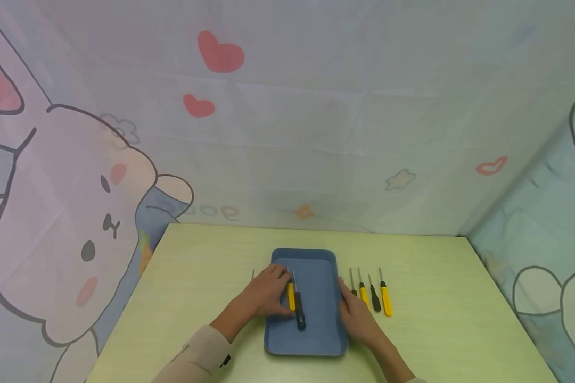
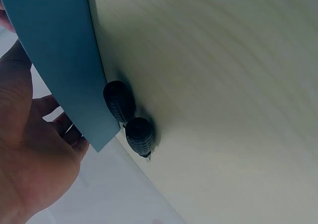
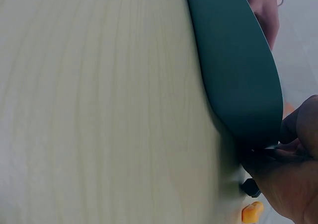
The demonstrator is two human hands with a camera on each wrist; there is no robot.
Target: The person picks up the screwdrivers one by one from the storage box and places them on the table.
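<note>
A blue-grey tray (image 1: pixel 323 324) lies in the middle of the table, with a yellow-and-black screwdriver (image 1: pixel 291 298) and a black-handled screwdriver (image 1: pixel 300 314) side by side in it. My left hand (image 1: pixel 267 291) reaches over the tray's left rim, thumb and fingers spread apart around the yellow handle. At the right rim my right hand (image 1: pixel 359 319) grips the tray; the right wrist view shows its thumb and fingers at the tray wall (image 3: pixel 238 70). Two black ribbed handles (image 2: pixel 129 117) lie on the table beside the tray wall in the left wrist view.
Right of the tray several screwdrivers lie in a row, among them a yellow one (image 1: pixel 386 302) and a small black one (image 1: pixel 375 300). A thin shaft (image 1: pixel 253 274) shows past my left hand. The pale wood-grain table (image 1: pixel 211 255) ends at a printed cloth backdrop (image 1: pixel 287 159).
</note>
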